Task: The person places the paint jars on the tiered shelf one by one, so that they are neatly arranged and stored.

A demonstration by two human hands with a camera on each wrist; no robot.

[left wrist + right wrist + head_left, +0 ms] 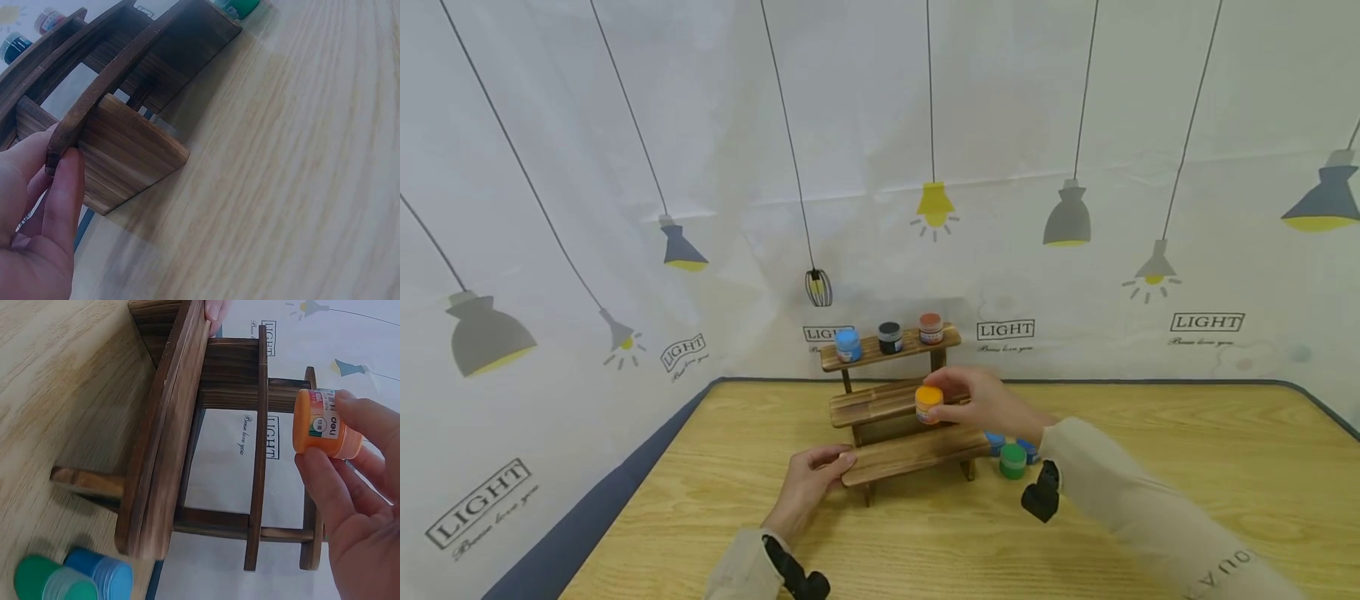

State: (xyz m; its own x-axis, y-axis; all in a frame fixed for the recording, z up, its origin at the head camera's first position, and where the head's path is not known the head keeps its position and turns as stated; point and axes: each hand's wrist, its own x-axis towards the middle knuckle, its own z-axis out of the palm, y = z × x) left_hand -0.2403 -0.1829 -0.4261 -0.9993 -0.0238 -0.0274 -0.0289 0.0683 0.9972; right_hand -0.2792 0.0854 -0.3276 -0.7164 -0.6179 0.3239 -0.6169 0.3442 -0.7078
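A three-tier wooden stand (pixel 917 456) is on the table. My left hand (pixel 810 483) pinches the left end of its lowest board, thumb on one side and fingers on the other, as the left wrist view shows closely. Between thumb and fingers of my right hand (pixel 988 402) is a small orange paint jar (pixel 320 423) with a printed label, overlapping the middle board in the head view. Along the top board stand a light blue jar (pixel 847 345), a black jar (pixel 890 337) and a red jar (pixel 930 328).
Right of the stand, a green jar (pixel 1012 461) and blue jars (pixel 995 443) sit close together on the wooden table (pixel 1150 467), partly behind my right wrist. A pale cloth backdrop (pixel 880 108) printed with hanging lamps rises behind the stand and along the left side.
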